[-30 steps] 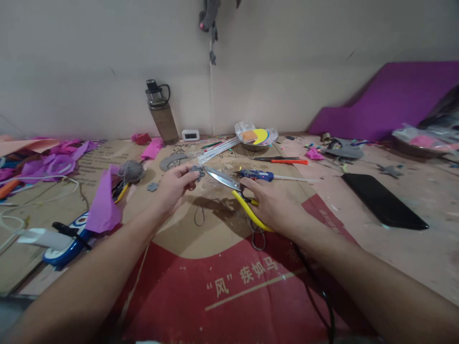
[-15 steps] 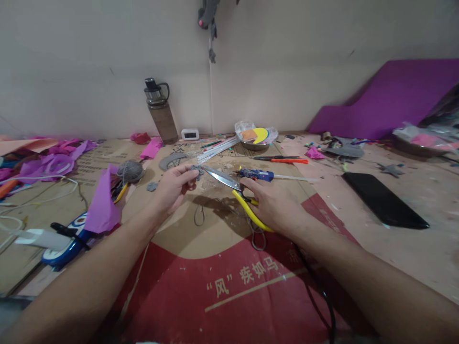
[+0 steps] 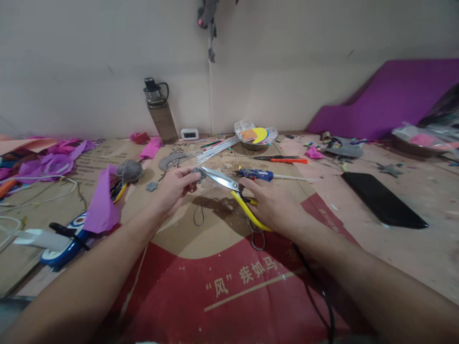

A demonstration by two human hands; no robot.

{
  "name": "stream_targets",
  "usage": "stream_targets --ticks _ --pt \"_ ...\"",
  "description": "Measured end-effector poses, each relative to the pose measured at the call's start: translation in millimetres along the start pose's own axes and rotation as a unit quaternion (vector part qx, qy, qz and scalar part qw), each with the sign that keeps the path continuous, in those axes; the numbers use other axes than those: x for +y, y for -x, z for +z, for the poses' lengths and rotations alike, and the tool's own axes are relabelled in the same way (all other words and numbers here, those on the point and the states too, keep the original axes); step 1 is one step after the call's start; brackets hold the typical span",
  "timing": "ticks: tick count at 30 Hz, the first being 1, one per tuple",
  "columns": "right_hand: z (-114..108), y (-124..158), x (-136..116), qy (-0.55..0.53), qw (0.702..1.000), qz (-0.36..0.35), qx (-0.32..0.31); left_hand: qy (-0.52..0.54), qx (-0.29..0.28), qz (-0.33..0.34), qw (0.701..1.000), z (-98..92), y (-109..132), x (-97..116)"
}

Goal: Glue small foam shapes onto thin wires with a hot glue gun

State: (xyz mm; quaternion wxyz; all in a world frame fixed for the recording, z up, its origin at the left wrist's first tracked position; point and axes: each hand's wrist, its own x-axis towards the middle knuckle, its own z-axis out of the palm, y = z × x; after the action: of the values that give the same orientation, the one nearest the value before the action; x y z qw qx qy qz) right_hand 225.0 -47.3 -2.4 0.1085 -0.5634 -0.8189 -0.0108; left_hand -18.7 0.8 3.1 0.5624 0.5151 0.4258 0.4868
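Between thumb and fingers, my left hand (image 3: 178,188) pinches a small dark grey fuzzy piece (image 3: 201,175), perhaps felt; its exact kind is unclear. My right hand (image 3: 274,203) is wrapped round the yellow handles of a pair of scissors (image 3: 224,180). The blade tips meet the grey piece beside my left fingertips. Just behind the scissors lies a blue glue gun (image 3: 255,174) with a clear glue stick out of its rear. A grey cord loop (image 3: 199,215) lies below the blades. Left of my left hand is a small grey flower-shaped piece (image 3: 152,186).
A red and tan cardboard sheet (image 3: 179,296) covers the table's middle. Behind stand a bottle (image 3: 162,117), a small clock (image 3: 190,134) and a bowl (image 3: 256,145). An orange utility knife (image 3: 287,160) and black phone (image 3: 383,200) lie right; grey yarn (image 3: 129,171) lies left.
My left hand and the grey piece have shifted slightly right, and the piece now sits closer against the scissor tips. The blades look closer together. The right hand stays nearly in place.
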Motion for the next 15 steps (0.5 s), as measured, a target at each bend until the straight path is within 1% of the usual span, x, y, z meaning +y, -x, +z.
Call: stream_targets --ticks 5,10,15 --pt "1.2 -0.6 2.2 0.025 0.999 -0.009 0.021 -0.006 -0.005 -0.006 1.0 0.3 0.5 1.9" --pt "-2.6 -0.1 1.7 0.05 0.998 -0.015 0.017 0.004 -0.003 -0.014 1.0 2.0 1.4 3.7" --pt "-3.0 0.9 1.3 0.059 0.998 -0.011 0.025 0.013 0.0 -0.024 1.0 4.1 1.6 6.4"
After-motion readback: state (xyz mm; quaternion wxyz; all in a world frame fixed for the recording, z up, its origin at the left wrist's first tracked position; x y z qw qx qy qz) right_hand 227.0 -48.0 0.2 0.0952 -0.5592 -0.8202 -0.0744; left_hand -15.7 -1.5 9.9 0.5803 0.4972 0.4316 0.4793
